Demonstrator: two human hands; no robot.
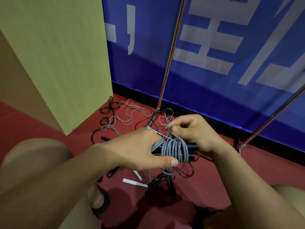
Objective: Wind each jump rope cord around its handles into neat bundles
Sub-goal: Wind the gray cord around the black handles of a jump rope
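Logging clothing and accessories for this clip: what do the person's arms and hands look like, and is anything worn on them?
Both forearms are bare with no sleeves in view. The left hand and the right hand are bare too: no gloves, rings, watch or wristband visible. Fingernails look short and unpainted.

Bare forearms, no sleeves; a dark strapped sandal (pixel 102 203) on the left foot.
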